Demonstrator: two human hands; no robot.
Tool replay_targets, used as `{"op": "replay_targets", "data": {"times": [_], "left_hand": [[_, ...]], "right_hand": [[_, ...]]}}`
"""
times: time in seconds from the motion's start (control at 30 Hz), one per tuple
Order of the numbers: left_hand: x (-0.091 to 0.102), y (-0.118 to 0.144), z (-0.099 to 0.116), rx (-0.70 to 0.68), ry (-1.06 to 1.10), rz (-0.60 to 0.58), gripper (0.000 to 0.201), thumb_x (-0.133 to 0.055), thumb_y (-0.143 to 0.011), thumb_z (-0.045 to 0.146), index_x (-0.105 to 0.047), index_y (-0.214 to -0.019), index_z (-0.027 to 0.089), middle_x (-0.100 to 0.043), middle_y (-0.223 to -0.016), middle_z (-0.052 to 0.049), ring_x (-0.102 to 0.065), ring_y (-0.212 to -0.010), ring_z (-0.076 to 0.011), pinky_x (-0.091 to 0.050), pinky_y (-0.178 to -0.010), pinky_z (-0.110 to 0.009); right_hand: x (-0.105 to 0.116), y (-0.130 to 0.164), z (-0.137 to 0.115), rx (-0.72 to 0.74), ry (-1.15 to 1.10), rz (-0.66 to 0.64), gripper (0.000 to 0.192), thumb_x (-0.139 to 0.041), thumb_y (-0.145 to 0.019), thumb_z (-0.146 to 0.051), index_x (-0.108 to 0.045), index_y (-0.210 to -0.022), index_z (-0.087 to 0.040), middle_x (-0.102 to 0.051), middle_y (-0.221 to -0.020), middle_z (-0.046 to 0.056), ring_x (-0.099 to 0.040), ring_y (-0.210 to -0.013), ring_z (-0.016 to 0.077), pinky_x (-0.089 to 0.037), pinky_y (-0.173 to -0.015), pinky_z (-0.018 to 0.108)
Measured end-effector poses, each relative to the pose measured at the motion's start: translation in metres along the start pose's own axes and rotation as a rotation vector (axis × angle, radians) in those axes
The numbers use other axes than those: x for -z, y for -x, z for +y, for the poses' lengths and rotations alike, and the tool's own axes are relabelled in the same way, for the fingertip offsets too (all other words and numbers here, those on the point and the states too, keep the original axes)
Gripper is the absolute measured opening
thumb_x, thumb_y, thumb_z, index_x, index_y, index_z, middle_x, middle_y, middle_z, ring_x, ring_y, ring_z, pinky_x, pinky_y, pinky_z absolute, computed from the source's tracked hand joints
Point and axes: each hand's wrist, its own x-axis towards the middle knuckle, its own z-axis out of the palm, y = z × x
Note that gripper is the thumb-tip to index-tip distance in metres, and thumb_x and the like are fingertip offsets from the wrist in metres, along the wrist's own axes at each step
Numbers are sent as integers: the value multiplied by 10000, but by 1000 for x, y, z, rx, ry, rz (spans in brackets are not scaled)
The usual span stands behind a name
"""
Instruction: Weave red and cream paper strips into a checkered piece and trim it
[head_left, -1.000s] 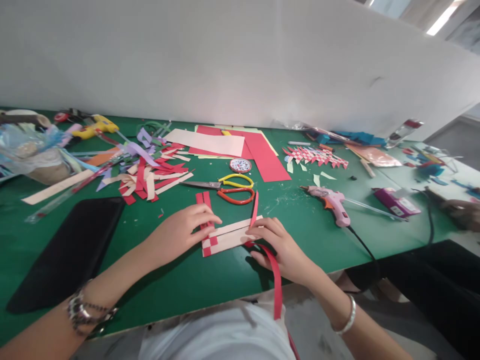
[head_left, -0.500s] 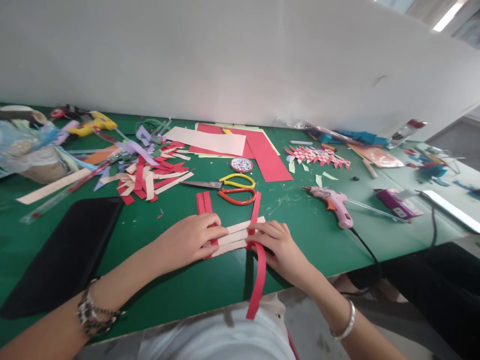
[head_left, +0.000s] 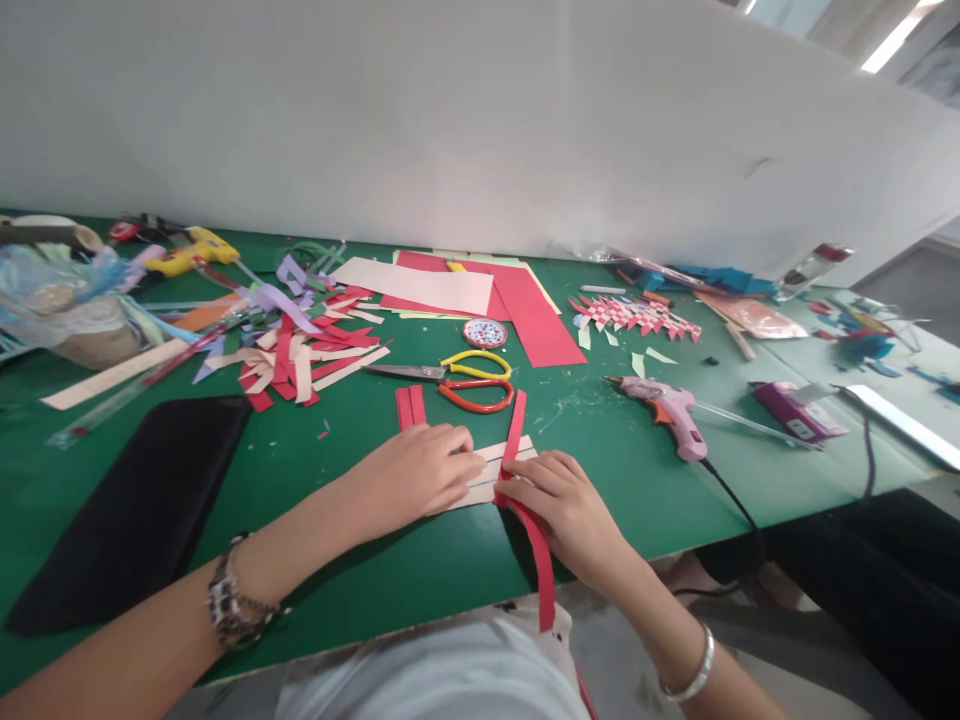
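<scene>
While the left hand (head_left: 416, 478) lies flat, fingers spread over the cream paper strips (head_left: 491, 470) and the two short red strips (head_left: 410, 407) poking out past its knuckles, it pins that small weave to the green table (head_left: 360, 560), likely so nothing slides. Right hand (head_left: 566, 505) is curled, fingertips pinching a long red strip (head_left: 529, 520) right where it crosses the cream ones; the strip's far end points up toward the scissors (head_left: 450, 375), its near end droops off the table edge over the white shirt. Weave sits near the table's front edge, between both hands.

Materials: thin matte card, straight-cut, flexible enough to bend. Scissors have one yellow and one orange handle loop and metal blades. Pink glue gun (head_left: 671, 410) lies to the right, black cord trailing off the edge. Finished red-and-white woven piece (head_left: 637, 315) farther back, checkered, jagged edges. Loose pile of red, cream and purple offcuts (head_left: 300, 345) to the left. Flat black pad (head_left: 135, 500) lies near left. Red and cream sheets (head_left: 480, 295) stacked behind.
</scene>
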Motion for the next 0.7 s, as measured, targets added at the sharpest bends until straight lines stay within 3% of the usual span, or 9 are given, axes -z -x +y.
{"op": "replay_targets", "data": {"times": [0.27,0.43,0.7], "left_hand": [[-9,-28,-11,-147,46,-1,145,-550,-867,284,-601,-980,208,-593,-936,-7,-578,-815,-151,-393,-689,-250],[-14,-27,-17,-202,50,13,216,-538,-885,320,-574,-1079,231,-607,-1007,-10,-559,-930,-169,-373,-723,-261],[-23,-22,-24,-278,-6,85,235,-474,-922,345,-592,-1066,200,-610,-1055,-40,-539,-878,-174,-343,-727,-292]], "right_hand": [[2,-1,-1,-7,3,-5,223,-430,-925,-181,-632,-1009,-227,-653,-1068,53,-566,-894,168,-410,-895,375],[1,0,-1,-9,3,0,238,-411,-934,-185,-633,-1009,-224,-649,-1062,57,-559,-908,173,-411,-887,369],[2,0,-1,-9,-16,6,225,-415,-935,-195,-634,-985,-195,-640,-1017,65,-538,-879,173,-424,-809,326]]}}
